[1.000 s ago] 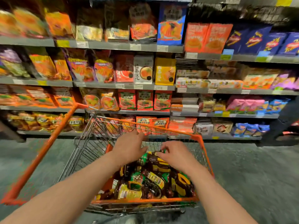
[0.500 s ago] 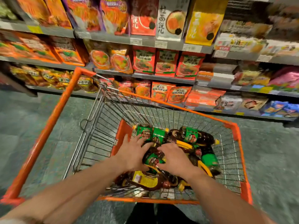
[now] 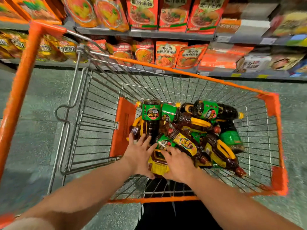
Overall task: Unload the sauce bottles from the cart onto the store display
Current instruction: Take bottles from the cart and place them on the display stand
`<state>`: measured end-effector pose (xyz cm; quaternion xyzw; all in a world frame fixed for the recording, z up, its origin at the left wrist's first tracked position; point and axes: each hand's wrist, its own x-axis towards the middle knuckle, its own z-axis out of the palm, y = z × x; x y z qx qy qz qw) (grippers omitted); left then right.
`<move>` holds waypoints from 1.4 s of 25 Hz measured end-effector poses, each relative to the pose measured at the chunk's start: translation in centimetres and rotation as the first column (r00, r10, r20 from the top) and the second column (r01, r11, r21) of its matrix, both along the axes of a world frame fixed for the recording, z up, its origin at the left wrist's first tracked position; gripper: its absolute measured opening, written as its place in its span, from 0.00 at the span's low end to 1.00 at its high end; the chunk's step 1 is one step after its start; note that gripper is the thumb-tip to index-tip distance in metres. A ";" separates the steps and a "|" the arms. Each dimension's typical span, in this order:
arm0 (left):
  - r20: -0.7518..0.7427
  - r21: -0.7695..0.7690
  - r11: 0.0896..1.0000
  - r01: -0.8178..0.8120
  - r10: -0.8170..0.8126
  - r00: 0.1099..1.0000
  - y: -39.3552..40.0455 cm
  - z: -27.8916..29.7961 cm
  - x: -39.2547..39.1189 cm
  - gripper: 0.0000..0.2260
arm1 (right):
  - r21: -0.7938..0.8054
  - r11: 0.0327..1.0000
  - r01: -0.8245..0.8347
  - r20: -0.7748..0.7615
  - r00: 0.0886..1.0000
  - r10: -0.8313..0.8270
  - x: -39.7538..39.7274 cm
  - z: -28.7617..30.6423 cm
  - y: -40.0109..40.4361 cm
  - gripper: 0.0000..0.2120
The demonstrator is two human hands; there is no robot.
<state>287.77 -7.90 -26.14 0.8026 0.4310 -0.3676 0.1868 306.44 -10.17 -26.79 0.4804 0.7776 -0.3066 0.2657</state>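
A wire shopping cart [image 3: 186, 75] with orange rim stands in front of me. In its basket lies a heap of dark sauce bottles [image 3: 191, 128] with green or yellow labels and yellow handles. Both my hands reach down into the near left of the heap. My left hand [image 3: 139, 155] and my right hand [image 3: 178, 165] hold the two sides of one large yellow-labelled bottle [image 3: 158, 164], whose lower part is hidden between them. My fingers spread over the bottles behind it.
Store shelves [image 3: 149, 34] packed with orange and red noodle packets run along the far side of the aisle, close behind the cart. The orange cart handle frame [image 3: 25, 67] rises at the left. Green speckled floor [image 3: 33, 138] lies on both sides.
My view has dropped closer over the cart. Both hands went from above the heap down into it and now close around the yellow-labelled bottle at the near side.
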 end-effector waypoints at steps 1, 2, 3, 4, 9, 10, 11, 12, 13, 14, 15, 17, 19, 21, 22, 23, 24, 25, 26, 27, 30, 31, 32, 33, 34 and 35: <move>-0.029 -0.030 0.999 0.012 -0.013 1.000 -0.3 -0.7 0.2 0.59 | 0.005 1.000 0.003 0.008 1.000 -0.003 0.0 -0.4 0.0 0.47; -0.048 -0.053 0.999 0.011 -0.014 0.999 -0.6 -1.4 0.4 0.60 | 0.004 1.000 0.015 0.013 1.000 -0.015 0.0 -0.7 0.1 0.48; -0.052 -0.069 0.998 0.000 -0.004 0.999 -0.9 -2.1 0.7 0.61 | 0.005 1.000 0.030 0.016 0.999 -0.030 0.0 -0.9 0.1 0.48; -0.042 -0.081 0.997 -0.013 0.010 0.999 -1.1 -2.7 0.9 0.61 | 0.008 0.999 0.037 0.021 0.999 -0.037 -0.1 -1.0 0.2 0.49; 0.101 -0.039 0.999 -0.038 0.042 0.994 -1.6 -4.1 1.6 0.56 | 0.044 0.999 0.025 0.033 0.999 -0.027 -0.9 -1.9 -0.2 0.48; 0.112 -0.031 0.999 -0.044 0.047 0.993 -1.5 -4.1 1.7 0.54 | 0.050 0.998 0.040 0.032 0.999 -0.041 -1.1 -2.1 -0.3 0.48; 0.111 -0.031 0.999 -0.045 0.048 0.993 -1.3 -4.2 1.9 0.53 | 0.053 0.997 0.057 0.031 0.998 -0.059 -1.2 -2.2 -0.4 0.48; 0.104 -0.030 0.999 -0.035 0.038 0.994 -0.9 -4.2 2.0 0.53 | 0.056 0.996 0.075 0.030 0.997 -0.077 -1.3 -2.3 -0.5 0.48; 0.095 -0.034 0.999 -0.018 0.021 0.995 -0.4 -4.2 2.1 0.52 | 0.053 0.994 0.092 0.028 0.995 -0.093 -1.3 -2.4 -0.5 0.48; 0.089 -0.044 0.999 0.002 0.002 0.996 0.1 -4.2 2.2 0.51 | 0.045 0.993 0.111 0.023 0.993 -0.112 -1.3 -2.5 -0.5 0.47; 0.088 -0.057 0.998 0.015 -0.010 0.996 0.6 -4.2 2.2 0.50 | 0.035 0.991 0.129 0.017 0.991 -0.129 -1.2 -2.6 -0.6 0.46; 0.095 -0.085 0.996 0.030 -0.022 0.995 1.5 -4.0 2.2 0.45 | 0.029 0.990 0.141 0.013 0.990 -0.142 -1.2 -2.6 -0.4 0.43; 0.099 -0.112 0.993 0.038 -0.027 0.995 1.9 -3.5 2.2 0.39 | 0.038 0.990 0.137 0.033 0.990 -0.139 -1.4 -2.2 -0.1 0.39; 0.110 -0.125 0.992 0.017 -0.003 0.994 1.4 -2.9 2.2 0.32 | 0.021 0.990 0.142 0.084 0.986 -0.143 -1.8 -1.3 0.2 0.37; 0.118 -0.123 0.992 0.009 0.006 0.993 0.8 -2.4 2.2 0.28 | 0.015 0.990 0.137 0.108 0.985 -0.138 -2.0 -0.7 0.2 0.35; 0.135 -0.114 0.993 0.018 -0.002 0.991 0.0 -2.0 2.2 0.24 | 0.022 0.991 0.130 0.125 0.983 -0.132 -2.2 0.1 0.1 0.32; 0.162 -0.098 0.995 0.031 -0.015 0.987 -0.8 -1.6 2.1 0.21 | 0.039 0.992 0.117 0.131 0.984 -0.121 -2.4 0.9 -0.1 0.28; 0.196 -0.084 0.996 0.027 -0.010 0.980 -1.6 -1.3 2.0 0.20 | 0.066 0.993 0.096 0.125 0.987 -0.104 -2.6 1.8 -0.2 0.23; 0.234 -0.077 0.997 -0.001 0.019 0.972 -1.8 -0.5 1.8 0.19 | 0.101 0.992 0.076 0.113 0.990 -0.087 -2.9 2.8 -0.2 0.20; 0.279 -0.089 0.994 -0.058 0.080 0.957 -1.8 0.2 1.7 0.19 | 0.134 0.989 0.068 0.097 0.992 -0.081 -3.0 4.0 0.1 0.18; 0.455 -0.187 0.953 -0.237 0.298 0.839 -0.3 3.8 1.7 0.16 | 0.212 0.973 0.097 0.015 0.995 -0.103 -2.5 8.2 1.8 0.17; 0.511 -0.211 0.935 -0.286 0.355 0.783 0.3 5.2 1.8 0.15 | 0.256 0.959 0.125 -0.033 0.992 -0.121 -2.0 9.9 2.3 0.17; 0.560 -0.232 0.919 -0.319 0.394 0.729 0.9 7.0 1.9 0.14 | 0.314 0.935 0.163 -0.099 0.985 -0.139 -1.5 11.7 2.7 0.16; 0.608 -0.246 0.907 -0.342 0.419 0.674 1.4 8.4 1.9 0.14 | 0.368 0.905 0.214 -0.172 0.972 -0.160 -0.9 13.4 3.0 0.17; 0.655 -0.257 0.895 -0.364 0.438 0.615 1.9 9.7 2.1 0.14 | 0.421 0.863 0.279 -0.234 0.953 -0.193 -0.5 14.9 3.1 0.20; 0.702 -0.266 0.882 -0.389 0.453 0.549 2.4 11.2 2.5 0.16 | 0.484 0.801 0.352 -0.274 0.930 -0.243 0.1 16.5 3.1 0.25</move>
